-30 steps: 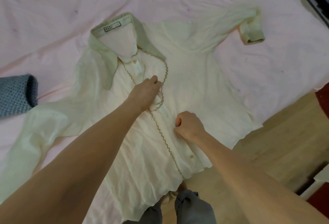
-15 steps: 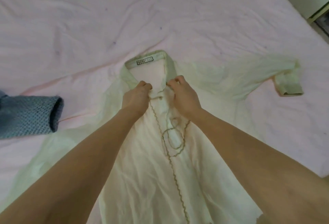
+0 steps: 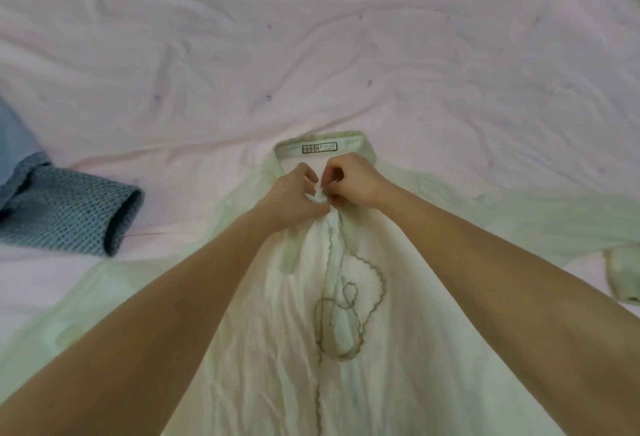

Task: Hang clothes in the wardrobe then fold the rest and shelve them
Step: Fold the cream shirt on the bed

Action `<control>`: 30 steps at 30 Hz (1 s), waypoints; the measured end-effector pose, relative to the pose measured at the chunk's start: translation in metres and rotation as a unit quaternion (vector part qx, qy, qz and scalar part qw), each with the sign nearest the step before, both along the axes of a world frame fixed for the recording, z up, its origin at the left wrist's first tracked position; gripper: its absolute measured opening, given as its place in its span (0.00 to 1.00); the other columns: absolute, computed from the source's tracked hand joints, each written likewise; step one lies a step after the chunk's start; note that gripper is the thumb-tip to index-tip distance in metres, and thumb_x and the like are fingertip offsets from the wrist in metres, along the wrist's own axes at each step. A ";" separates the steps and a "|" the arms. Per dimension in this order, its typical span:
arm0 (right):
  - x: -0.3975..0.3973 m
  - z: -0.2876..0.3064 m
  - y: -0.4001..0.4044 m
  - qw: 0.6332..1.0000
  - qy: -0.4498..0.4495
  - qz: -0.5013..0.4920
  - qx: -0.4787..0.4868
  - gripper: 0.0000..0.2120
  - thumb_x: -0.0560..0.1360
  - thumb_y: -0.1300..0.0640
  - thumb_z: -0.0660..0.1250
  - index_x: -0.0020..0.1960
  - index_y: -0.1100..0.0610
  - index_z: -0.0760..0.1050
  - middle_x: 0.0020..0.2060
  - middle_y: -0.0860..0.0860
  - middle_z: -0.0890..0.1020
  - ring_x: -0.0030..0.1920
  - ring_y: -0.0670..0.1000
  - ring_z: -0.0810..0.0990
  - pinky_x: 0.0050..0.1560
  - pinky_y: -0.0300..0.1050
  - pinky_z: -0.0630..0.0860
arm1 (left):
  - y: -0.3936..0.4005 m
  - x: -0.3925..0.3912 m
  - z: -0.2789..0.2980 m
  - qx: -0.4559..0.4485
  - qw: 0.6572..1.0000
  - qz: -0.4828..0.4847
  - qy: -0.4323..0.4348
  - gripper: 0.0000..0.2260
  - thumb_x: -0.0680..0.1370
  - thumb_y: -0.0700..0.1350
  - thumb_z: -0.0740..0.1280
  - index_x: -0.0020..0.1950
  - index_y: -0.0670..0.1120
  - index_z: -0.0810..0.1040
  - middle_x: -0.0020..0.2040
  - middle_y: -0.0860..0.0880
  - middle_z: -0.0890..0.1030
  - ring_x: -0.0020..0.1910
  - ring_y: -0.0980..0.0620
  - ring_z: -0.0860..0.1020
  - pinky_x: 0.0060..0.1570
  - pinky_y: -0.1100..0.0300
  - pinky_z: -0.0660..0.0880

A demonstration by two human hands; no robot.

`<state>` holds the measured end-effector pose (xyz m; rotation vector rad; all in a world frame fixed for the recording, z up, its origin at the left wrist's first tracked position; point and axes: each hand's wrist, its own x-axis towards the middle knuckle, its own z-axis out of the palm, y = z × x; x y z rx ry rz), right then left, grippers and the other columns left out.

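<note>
The thin, limp shirt (image 3: 263, 349) is pinched at its neck placket by left hand (image 3: 294, 198) and right hand (image 3: 355, 181); best held there.

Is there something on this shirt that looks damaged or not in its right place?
Yes. On the cream shirt, the olive zigzag trim along the front opening bulges out in loose loops below the neck instead of running straight, so the front looks unfastened or the trim detached; which, I cannot tell. Both hands pinch the fabric at the collar.

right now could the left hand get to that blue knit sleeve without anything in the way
Probably yes: the blue knit sleeve lies to the left on bare pink sheet, but the left hand is busy pinching the cream shirt placket.
</note>
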<state>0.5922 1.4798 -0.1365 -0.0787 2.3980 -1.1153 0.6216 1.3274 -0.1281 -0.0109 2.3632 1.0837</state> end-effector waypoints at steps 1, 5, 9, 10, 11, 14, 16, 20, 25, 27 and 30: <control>-0.003 -0.003 0.000 1.000 -0.002 0.002 -0.002 0.05 0.70 0.71 0.66 0.42 0.62 0.78 0.35 0.54 0.81 0.36 0.54 0.82 0.41 0.49 0.81 | 0.001 -0.002 -0.001 0.006 1.000 0.011 -0.004 0.17 0.72 0.45 0.73 0.57 0.47 0.71 0.48 0.53 0.76 0.41 0.54 0.76 0.38 0.60 0.75; 0.002 -0.011 0.002 0.999 0.045 0.014 0.009 0.09 0.72 0.69 0.64 0.47 0.59 0.79 0.45 0.51 0.81 0.47 0.52 0.80 0.48 0.45 0.77 | 0.008 -0.004 -0.013 -0.054 0.996 0.046 0.058 0.11 0.73 0.42 0.71 0.55 0.43 0.77 0.48 0.49 0.77 0.43 0.52 0.76 0.43 0.60 0.73; 0.030 -0.009 0.008 0.987 0.149 -0.052 0.044 0.06 0.75 0.64 0.63 0.51 0.58 0.76 0.48 0.50 0.77 0.44 0.48 0.76 0.46 0.42 0.73 | 0.018 -0.007 -0.026 -0.089 0.992 0.053 0.073 0.04 0.73 0.41 0.70 0.47 0.44 0.79 0.47 0.47 0.78 0.48 0.47 0.78 0.41 0.60 0.70; 0.038 -0.009 0.010 0.983 0.161 -0.078 0.051 0.05 0.76 0.64 0.63 0.50 0.58 0.75 0.47 0.50 0.77 0.43 0.48 0.76 0.45 0.42 0.73 | 0.019 -0.007 -0.028 -0.092 0.991 0.056 0.079 0.04 0.73 0.40 0.70 0.46 0.44 0.79 0.46 0.47 0.78 0.48 0.46 0.78 0.40 0.60 0.70; 0.047 -0.008 0.012 0.981 0.159 -0.102 0.053 0.04 0.76 0.63 0.63 0.49 0.57 0.74 0.47 0.50 0.77 0.42 0.48 0.76 0.44 0.42 0.73 | 0.020 -0.006 -0.029 -0.093 0.990 0.056 0.086 0.04 0.73 0.40 0.69 0.47 0.43 0.79 0.47 0.46 0.78 0.48 0.46 0.78 0.41 0.60 0.69; 0.079 -0.006 0.017 0.988 0.069 -0.111 0.086 0.05 0.75 0.54 0.66 0.46 0.54 0.72 0.41 0.49 0.78 0.39 0.48 0.76 0.40 0.44 0.74 | 0.020 0.006 -0.024 -0.084 0.986 0.025 0.143 0.10 0.76 0.39 0.67 0.56 0.42 0.76 0.56 0.46 0.74 0.44 0.49 0.75 0.45 0.59 0.71; 0.096 -0.003 0.018 0.988 -0.003 -0.052 0.142 0.10 0.73 0.49 0.69 0.46 0.54 0.71 0.38 0.49 0.78 0.39 0.49 0.77 0.40 0.46 0.74 | 0.017 0.020 -0.015 -0.068 0.971 -0.025 0.226 0.09 0.77 0.38 0.65 0.57 0.44 0.76 0.57 0.49 0.72 0.42 0.52 0.75 0.43 0.58 0.73; 0.110 0.000 0.021 0.986 -0.058 -0.054 0.144 0.04 0.72 0.61 0.67 0.46 0.55 0.74 0.37 0.47 0.78 0.40 0.50 0.78 0.41 0.44 0.75 | 0.011 0.051 -0.013 -0.071 0.949 -0.215 0.221 0.14 0.80 0.36 0.60 0.63 0.44 0.78 0.62 0.49 0.77 0.60 0.50 0.74 0.57 0.53 0.73; 0.115 0.020 0.019 0.938 -0.177 -0.274 -0.117 0.03 0.75 0.65 0.65 0.46 0.62 0.79 0.32 0.53 0.79 0.33 0.50 0.79 0.39 0.42 0.78 | 0.012 0.060 -0.026 -0.099 0.956 -0.259 0.094 0.19 0.83 0.38 0.55 0.73 0.47 0.68 0.75 0.49 0.66 0.73 0.52 0.64 0.71 0.60 0.58; 0.125 0.028 0.016 0.908 -0.225 -0.314 -0.164 0.02 0.75 0.65 0.65 0.47 0.61 0.77 0.32 0.55 0.78 0.27 0.50 0.76 0.33 0.44 0.77 | 0.015 0.057 -0.025 -0.090 0.962 -0.243 0.083 0.18 0.83 0.38 0.55 0.73 0.46 0.69 0.74 0.47 0.67 0.73 0.50 0.65 0.71 0.60 0.57; 0.147 0.036 0.011 0.918 -0.244 -0.292 -0.112 0.05 0.74 0.65 0.64 0.40 0.63 0.76 0.31 0.58 0.79 0.22 0.48 0.70 0.28 0.41 0.70 | 0.015 0.057 -0.023 -0.089 0.960 -0.252 0.080 0.18 0.83 0.37 0.55 0.73 0.46 0.69 0.73 0.46 0.68 0.72 0.48 0.67 0.70 0.60 0.58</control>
